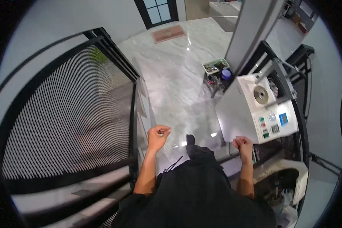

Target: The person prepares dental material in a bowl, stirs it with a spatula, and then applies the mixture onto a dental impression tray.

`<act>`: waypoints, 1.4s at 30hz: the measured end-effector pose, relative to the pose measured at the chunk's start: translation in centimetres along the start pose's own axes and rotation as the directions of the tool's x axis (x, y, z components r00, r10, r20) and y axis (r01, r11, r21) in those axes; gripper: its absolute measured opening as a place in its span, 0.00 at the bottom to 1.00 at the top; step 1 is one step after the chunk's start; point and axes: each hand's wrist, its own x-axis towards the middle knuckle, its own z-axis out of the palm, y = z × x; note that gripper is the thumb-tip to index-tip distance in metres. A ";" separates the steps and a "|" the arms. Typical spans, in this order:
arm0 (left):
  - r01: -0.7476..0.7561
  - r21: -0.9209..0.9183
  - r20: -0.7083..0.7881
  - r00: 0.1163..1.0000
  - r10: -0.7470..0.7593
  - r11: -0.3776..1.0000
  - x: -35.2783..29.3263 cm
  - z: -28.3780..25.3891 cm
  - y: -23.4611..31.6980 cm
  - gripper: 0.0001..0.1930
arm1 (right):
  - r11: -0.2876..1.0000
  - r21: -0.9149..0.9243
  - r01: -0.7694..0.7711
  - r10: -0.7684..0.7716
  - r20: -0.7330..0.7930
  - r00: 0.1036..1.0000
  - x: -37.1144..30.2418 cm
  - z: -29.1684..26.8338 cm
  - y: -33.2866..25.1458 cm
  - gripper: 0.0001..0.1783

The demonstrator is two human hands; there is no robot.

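My left hand (158, 138) is raised above the pale floor, beside the dark mesh railing (83, 114). Its thumb and fingertips curl together in a pinch; whatever they may hold is too small to make out. On the other side, my right hand (243, 143) is closed, its fingers bent inward and the palm hidden. Near its knuckles is the lower corner of a white and grey machine (231, 110) with a round metal disc (261, 94), coloured buttons and a small blue screen (283, 119). No clear contact between hand and machine shows.
Ahead lies a glossy marble-patterned floor (167, 79) with a pinkish mat (168, 34) before a dark-framed door (158, 13). A tray of small tools (215, 66) and a purple-lidded container (226, 74) stand by a grey post (250, 34). A pale bin-like container (300, 178) is at lower right.
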 end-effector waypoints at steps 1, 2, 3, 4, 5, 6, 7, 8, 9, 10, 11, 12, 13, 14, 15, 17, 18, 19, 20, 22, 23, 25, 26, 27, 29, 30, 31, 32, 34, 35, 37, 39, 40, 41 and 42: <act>-0.004 0.010 0.002 1.000 0.004 1.000 3.0 -1.0 0.0 0.06 | 1.000 -0.001 0.002 -0.002 0.036 0.999 4.5 2.5 -0.4 0.05; 0.030 -0.004 -0.047 0.998 -0.030 1.000 5.3 -2.5 -0.3 0.05 | 0.997 -0.081 -0.012 0.021 0.114 0.993 8.1 6.1 -2.5 0.05; 0.070 -0.027 -0.087 0.994 -0.072 0.997 7.2 -3.6 -0.5 0.05 | 0.989 -0.145 0.015 0.012 0.184 0.983 11.9 9.5 -3.9 0.07; 0.096 -0.029 -0.098 0.990 -0.099 0.995 8.7 -5.2 -0.8 0.05 | 0.985 -0.167 0.052 -0.006 0.265 0.964 14.2 14.4 -6.8 0.06; 0.048 -0.082 -0.156 0.986 -0.061 0.995 10.4 -6.9 -1.0 0.05 | 0.977 -0.190 0.098 -0.025 0.353 0.935 15.7 19.6 -10.3 0.05; -0.014 -0.137 -0.217 0.976 -0.016 0.990 12.7 -8.1 -1.3 0.06 | 0.970 -0.195 0.147 -0.046 0.445 0.894 17.6 24.0 -12.8 0.05; 0.029 -0.164 -0.247 0.967 -0.069 0.986 14.9 -8.9 -1.9 0.05 | 0.961 -0.193 0.200 -0.068 0.535 0.842 19.9 28.0 -14.7 0.04; 0.033 -0.176 -0.270 0.960 -0.080 0.984 17.1 -9.6 -2.6 0.05 | 0.957 -0.205 0.207 -0.060 0.555 0.830 22.1 31.5 -16.0 0.04; 0.067 -0.200 -0.309 0.942 -0.128 0.977 19.7 -10.4 -3.3 0.05 | 0.940 -0.225 0.256 -0.068 0.614 0.786 24.5 35.0 -17.2 0.04; 0.099 -0.225 -0.338 0.925 -0.173 0.969 22.4 -11.2 -4.1 0.04 | 0.922 -0.239 0.305 -0.074 0.664 0.744 26.9 38.3 -18.0 0.04; 0.093 -0.232 -0.346 0.922 -0.172 0.968 25.3 -11.7 -4.8 0.04 | 0.918 -0.241 0.314 -0.076 0.670 0.738 29.4 41.1 -18.5 0.04; 0.093 -0.239 -0.354 0.919 -0.176 0.967 28.2 -12.3 -5.5 0.04 | 0.900 -0.256 0.352 -0.091 0.680 0.728 31.7 43.7 -18.9 0.04; 0.090 -0.244 -0.357 0.917 -0.176 0.966 31.5 -12.8 -6.1 0.04 | 0.881 -0.270 0.389 -0.109 0.685 0.721 34.2 46.0 -19.3 0.04; 0.086 -0.248 -0.355 0.919 -0.173 0.965 35.3 -13.3 -6.6 0.04 | 0.879 -0.268 0.395 -0.119 0.679 0.725 37.0 47.9 -19.5 0.04; 0.148 -0.204 -0.351 0.912 -0.214 0.968 38.5 -13.0 -6.4 0.04 | 0.898 -0.270 0.346 -0.094 0.652 0.753 39.6 48.8 -19.3 0.05; 0.161 -0.189 -0.301 0.930 -0.213 0.969 46.6 -12.4 -3.1 0.04 | 0.921 -0.294 0.254 -0.045 0.568 0.822 43.7 49.9 -21.6 0.05; 0.157 -0.154 -0.258 0.946 -0.193 0.975 51.3 -12.6 -1.6 0.04 | 0.923 -0.287 0.254 -0.055 0.557 0.829 45.8 50.3 -22.5 0.05; 0.157 -0.097 -0.209 0.962 -0.174 0.983 55.7 -12.1 -0.6 0.06 | 0.908 -0.332 0.256 -0.059 0.502 0.863 48.4 50.0 -23.0 0.06; 0.144 -0.086 -0.190 0.969 -0.158 0.986 60.7 -11.5 0.6 0.06 | 0.892 -0.374 0.252 -0.067 0.442 0.895 51.3 49.9 -23.9 0.06; 0.003 -0.036 -0.059 0.998 -0.005 0.999 69.6 -9.9 3.3 0.09 | 0.884 -0.374 0.279 -0.131 0.375 0.918 55.8 49.9 -27.5 0.06; -0.009 -0.027 -0.042 0.999 0.007 1.000 73.7 -9.1 5.0 0.09 | 0.877 -0.391 0.278 -0.153 0.320 0.935 58.1 49.7 -29.3 0.06; -0.116 0.080 0.100 0.989 0.107 0.990 81.8 -6.3 8.5 0.11 | 0.890 -0.376 0.259 -0.185 0.220 0.958 62.7 48.5 -32.2 0.05; -0.131 0.087 0.119 0.986 0.120 0.988 85.8 -4.6 9.4 0.11 | 0.909 -0.340 0.241 -0.187 0.184 0.965 65.2 47.7 -33.1 0.04; -0.193 0.069 0.155 0.971 0.181 0.979 89.2 -2.6 10.5 0.11 | 0.939 -0.289 0.187 -0.150 0.147 0.978 67.9 46.7 -33.9 0.04; -0.251 0.052 0.193 0.952 0.237 0.967 95.5 1.6 12.3 0.12 | 0.956 -0.250 0.156 -0.142 0.073 0.987 73.6 45.6 -35.5 0.06; -0.259 0.047 0.195 0.950 0.246 0.965 98.6 3.4 13.4 0.11 | 0.961 -0.225 0.162 -0.149 0.073 0.986 76.6 45.4 -36.7 0.06; -0.264 0.041 0.192 0.949 0.251 0.964 101.5 5.3 14.5 0.11 | 0.962 -0.222 0.156 -0.144 0.069 0.987 79.7 45.2 -38.1 0.06; -0.267 0.035 0.184 0.949 0.256 0.963 104.4 7.2 15.6 0.11 | 0.957 -0.255 0.140 -0.125 0.075 0.989 82.9 44.9 -39.8 0.07; -0.228 -0.030 0.183 0.956 0.230 0.973 110.3 10.5 18.0 0.11 | 0.949 -0.291 0.122 -0.106 0.070 0.992 89.3 45.1 -43.2 0.07; -0.204 -0.038 0.172 0.963 0.208 0.978 113.1 11.4 18.6 0.10 | 0.941 -0.297 0.163 -0.128 0.134 0.983 92.7 45.9 -44.8 0.07; -0.167 -0.063 0.155 0.972 0.175 0.984 117.6 12.8 19.6 0.10 | 0.916 -0.328 0.233 -0.159 0.236 0.959 98.9 47.7 -48.8 0.07; -0.161 -0.015 0.097 0.982 0.161 0.987 123.5 14.0 20.3 0.09 | 0.910 -0.317 0.267 -0.179 0.278 0.944 104.8 49.9 -52.8 0.06; -0.167 -0.032 0.092 0.981 0.169 0.986 126.6 14.9 20.6 0.09 | 0.913 -0.281 0.295 -0.200 0.320 0.926 108.0 50.7 -54.5 0.06; -0.143 -0.041 0.094 0.985 0.147 0.989 129.6 15.9 21.0 0.09 | 0.906 -0.291 0.306 -0.209 0.319 0.924 111.1 51.0 -56.3 0.06; -0.121 -0.044 0.096 0.988 0.124 0.992 132.9 16.9 21.4 0.09 | 0.895 -0.293 0.337 -0.234 0.334 0.913 114.2 51.6 -58.0 0.05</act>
